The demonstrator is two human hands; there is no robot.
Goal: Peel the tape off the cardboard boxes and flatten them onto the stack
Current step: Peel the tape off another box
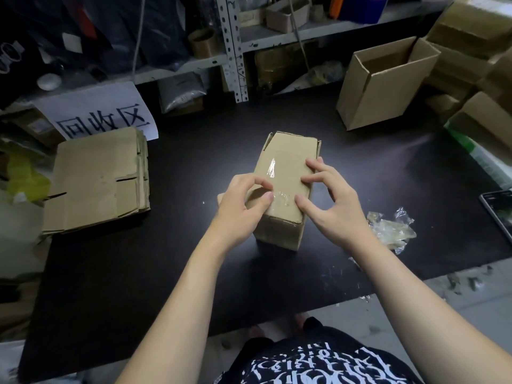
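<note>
Head camera, looking down on a black counter (360, 173). The stack (94, 181) of flattened boxes lies to my left. The cardboard box (288, 151) I am working on stands in the middle, closed, with clear tape (273, 167) running along its top seam.

My right hand (329, 198) rests bent, spread fingers on the lid, gripping nothing. My left hand (241, 203) curls thumb and forefinger together at the wrinkled near end of the tape, pinching at its edge.

To do this well, I think I should keep the right hand pressing down so the box cannot lift. Once I have a proper tab, I should pull it low and slowly along the seam so the tape comes off whole.

A crumpled wad of peeled tape (393, 231) lies to my right.

A white paper sign (91, 109) behind the stack reads 回收区 in black. My shirt (318, 364) has white lettering I cannot read.
</note>
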